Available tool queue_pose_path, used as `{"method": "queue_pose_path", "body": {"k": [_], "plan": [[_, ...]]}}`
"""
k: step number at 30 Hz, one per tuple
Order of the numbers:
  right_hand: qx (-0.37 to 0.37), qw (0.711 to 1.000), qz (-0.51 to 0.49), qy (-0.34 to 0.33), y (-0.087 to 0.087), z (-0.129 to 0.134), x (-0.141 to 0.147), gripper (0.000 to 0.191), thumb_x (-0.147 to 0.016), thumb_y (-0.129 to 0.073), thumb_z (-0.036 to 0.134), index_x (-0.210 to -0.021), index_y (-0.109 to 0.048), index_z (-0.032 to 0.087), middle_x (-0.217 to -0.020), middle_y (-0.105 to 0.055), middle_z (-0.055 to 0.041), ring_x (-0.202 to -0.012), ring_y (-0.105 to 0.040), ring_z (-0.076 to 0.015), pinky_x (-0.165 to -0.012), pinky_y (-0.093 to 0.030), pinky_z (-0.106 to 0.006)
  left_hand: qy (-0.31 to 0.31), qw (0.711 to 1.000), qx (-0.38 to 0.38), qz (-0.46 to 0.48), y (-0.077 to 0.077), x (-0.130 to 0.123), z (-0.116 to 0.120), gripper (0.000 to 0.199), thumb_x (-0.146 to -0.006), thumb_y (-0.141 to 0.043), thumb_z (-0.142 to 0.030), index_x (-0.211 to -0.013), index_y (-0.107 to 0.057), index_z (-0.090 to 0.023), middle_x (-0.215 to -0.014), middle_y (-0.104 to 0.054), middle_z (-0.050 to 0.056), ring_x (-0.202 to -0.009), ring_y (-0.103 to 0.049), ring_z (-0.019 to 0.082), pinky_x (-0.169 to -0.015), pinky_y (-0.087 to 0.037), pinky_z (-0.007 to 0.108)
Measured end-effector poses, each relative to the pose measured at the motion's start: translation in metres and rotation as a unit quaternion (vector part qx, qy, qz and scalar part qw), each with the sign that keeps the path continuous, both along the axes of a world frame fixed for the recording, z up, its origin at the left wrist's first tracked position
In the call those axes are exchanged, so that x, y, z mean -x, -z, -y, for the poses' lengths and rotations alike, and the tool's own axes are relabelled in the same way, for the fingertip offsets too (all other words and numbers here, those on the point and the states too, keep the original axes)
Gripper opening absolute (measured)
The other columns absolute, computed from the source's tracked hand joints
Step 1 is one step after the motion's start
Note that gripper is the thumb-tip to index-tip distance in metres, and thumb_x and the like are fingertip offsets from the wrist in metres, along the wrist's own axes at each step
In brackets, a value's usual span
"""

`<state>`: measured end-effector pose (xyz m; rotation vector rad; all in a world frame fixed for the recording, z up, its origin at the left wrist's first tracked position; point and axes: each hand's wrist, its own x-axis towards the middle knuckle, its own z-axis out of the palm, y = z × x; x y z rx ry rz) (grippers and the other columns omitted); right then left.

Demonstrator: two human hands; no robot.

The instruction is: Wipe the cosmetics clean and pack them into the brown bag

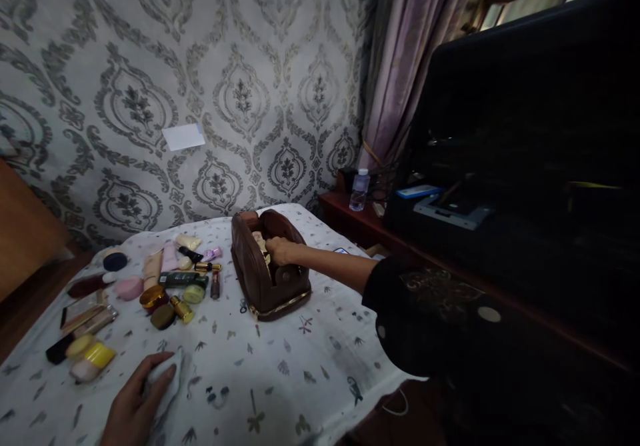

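— While the right hand (283, 251) reaches into the domed, dark brown, leather-look bag (253, 273) at the centre of the frame, what could go wrong?

— The forearm comes in over the bag's right side, so a hasty pull could tip it, or drag out the crumpled beige-and-gold item (259, 239) showing in its mouth.

— And on the left of the frame?

— Small containers sit close together there. A careless sweep could knock the short gold bottle (181, 309) or the round amber-and-gold jar (154, 297). A tug on the white, leaf-printed cloth (280, 366) covering the bench (320, 383) could shift everything.

— How are the fingers?

— At the lower left, the left hand (133, 399) has its fingers curved round a soft, pale wad (173, 383), thumb pressed against it; a slack grip could drop it.

— The right hand's?

— Hidden inside the bag. I can't tell whether they're apart or together, or whether they grip the beige-and-gold item or merely touch it.
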<state>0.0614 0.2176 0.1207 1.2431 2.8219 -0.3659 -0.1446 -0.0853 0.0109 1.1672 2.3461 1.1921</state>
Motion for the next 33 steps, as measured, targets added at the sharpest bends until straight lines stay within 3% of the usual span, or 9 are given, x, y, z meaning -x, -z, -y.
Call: {"method": "queue_pose_path", "body": {"k": [5,9,13,15,17,22,25,28,33], "plan": [[-0.017,0.999,-0.028,0.006,-0.013,0.0,-0.001,0.028,-0.074,-0.075,0.022,-0.099,-0.071,0.011,-0.102,-0.073,-0.017,-0.093,-0.071,-0.0277,-0.074,-0.053,-0.029,0.026,0.999,0.027,-0.005,0.0,0.007,0.004,0.059,-0.068,-0.061,-0.071,-0.102,-0.071,-0.024,-0.104,-0.075,0.005,-0.103,-0.068,0.032,-0.088,-0.055,0.041],[-0.081,0.99,-0.119,-0.007,-0.042,0.006,-0.009,0.032,-0.098,-0.043,0.03,-0.109,-0.065,0.009,-0.115,-0.068,-0.0172,-0.104,-0.064,-0.0221,-0.084,-0.046,-0.027,0.014,1.0,0.024,0.006,-0.003,0.003,0.004,0.061,-0.066,-0.06,-0.073,-0.101,-0.071,-0.024,-0.104,-0.075,0.006,-0.105,-0.067,0.034,-0.091,-0.054,0.044],[-0.143,0.945,-0.291,-0.035,-0.055,0.023,-0.029,0.031,-0.1,-0.037,0.024,-0.093,-0.066,0.013,-0.087,-0.069,-0.0062,-0.082,-0.061,-0.0158,-0.075,-0.042,-0.024,-0.01,1.0,0.007,0.016,-0.002,-0.001,0.002,0.065,-0.061,-0.059,-0.076,-0.096,-0.071,-0.022,-0.1,-0.075,0.008,-0.101,-0.067,0.035,-0.089,-0.053,0.045],[-0.129,0.934,-0.326,-0.072,-0.046,0.037,-0.039,0.028,-0.098,-0.042,0.025,-0.086,-0.065,0.015,-0.079,-0.066,-0.0038,-0.076,-0.059,-0.0152,-0.071,-0.042,-0.025,-0.008,1.0,0.004,0.015,-0.003,-0.003,0.001,0.062,-0.063,-0.06,-0.073,-0.097,-0.071,-0.022,-0.097,-0.075,0.007,-0.098,-0.067,0.034,-0.085,-0.054,0.043],[-0.116,0.925,-0.34,-0.123,-0.028,0.052,-0.048,0.023,-0.096,-0.045,0.025,-0.089,-0.065,0.016,-0.084,-0.066,-0.0053,-0.079,-0.06,-0.0167,-0.073,-0.044,-0.027,-0.004,1.0,-0.011,0.012,-0.006,-0.006,0.001,0.057,-0.066,-0.06,-0.07,-0.095,-0.07,-0.022,-0.094,-0.074,0.006,-0.094,-0.067,0.032,-0.084,-0.053,0.041],[-0.199,0.869,-0.408,-0.198,0.028,0.089,-0.056,0.019,-0.095,-0.046,0.023,-0.1,-0.065,0.019,-0.121,-0.061,-0.016,-0.114,-0.056,-0.0282,-0.095,-0.047,-0.047,0.009,0.997,-0.064,0.031,-0.014,-0.015,0.001,0.043,-0.072,-0.059,-0.057,-0.091,-0.07,-0.02,-0.095,-0.072,0.008,-0.095,-0.065,0.03,-0.088,-0.051,0.041],[-0.216,0.846,-0.419,-0.249,0.054,0.106,-0.05,0.018,-0.093,-0.05,0.018,-0.103,-0.064,0.023,-0.117,-0.064,-0.0139,-0.119,-0.056,-0.0302,-0.095,-0.048,-0.05,0.002,0.997,-0.064,0.037,-0.015,-0.016,0.001,0.035,-0.075,-0.059,-0.049,-0.093,-0.069,-0.02,-0.095,-0.071,0.008,-0.092,-0.064,0.028,-0.083,-0.05,0.038],[-0.179,0.827,-0.426,-0.32,0.07,0.124,-0.038,0.021,-0.091,-0.051,0.013,-0.104,-0.063,0.023,-0.109,-0.067,-0.0114,-0.112,-0.06,-0.0276,-0.091,-0.051,-0.047,0.013,0.997,-0.07,0.039,-0.014,-0.015,0.003,0.03,-0.076,-0.059,-0.044,-0.092,-0.068,-0.02,-0.093,-0.07,0.007,-0.09,-0.063,0.026,-0.08,-0.049,0.035],[-0.021,0.846,-0.363,-0.39,0.087,0.153,-0.007,0.017,-0.093,-0.046,0.013,-0.089,-0.061,0.021,-0.091,-0.066,-0.0069,-0.093,-0.061,-0.0223,-0.083,-0.053,-0.04,0.03,0.997,-0.062,0.022,-0.023,-0.003,0.008,0.029,-0.078,-0.057,-0.042,-0.093,-0.066,-0.019,-0.094,-0.07,0.007,-0.09,-0.062,0.025,-0.078,-0.048,0.033]]}}
